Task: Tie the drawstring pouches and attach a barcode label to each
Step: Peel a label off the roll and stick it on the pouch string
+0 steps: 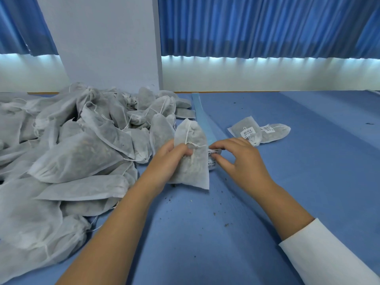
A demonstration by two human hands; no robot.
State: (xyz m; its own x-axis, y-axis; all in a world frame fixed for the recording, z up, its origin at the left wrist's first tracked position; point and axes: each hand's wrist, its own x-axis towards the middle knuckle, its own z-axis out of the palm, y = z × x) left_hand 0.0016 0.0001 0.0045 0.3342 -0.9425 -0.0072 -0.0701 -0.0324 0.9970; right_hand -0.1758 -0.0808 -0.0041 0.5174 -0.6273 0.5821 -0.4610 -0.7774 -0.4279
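A blue-covered surface (298, 192) is bounded at its far edge by a white wall, above which blue curtains (257, 27) are hung. Near the middle, a filled drawstring pouch (192, 163) is held upright by the left hand (167, 159). The grip is clamped round the pouch's left edge, and the white drawstring (186, 133) is draped down its front. Just beside the pouch's right edge, a barcode label (215, 151) is pinched between the thumb and forefinger of the right hand (236, 159), with the other fingers spread loosely. A second label (212, 166) is partly hidden behind that same edge. From the labels, a pale blue backing strip (202, 116) is laid out toward the far edge. Two labelled pouches (261, 130) are set down overlapping near the right hand. The left of the surface is taken up by a heap of unlabelled pouches (72, 153), its border close to the left forearm. Open room is left to the right and in front, dotted with dark crumbs (226, 224).
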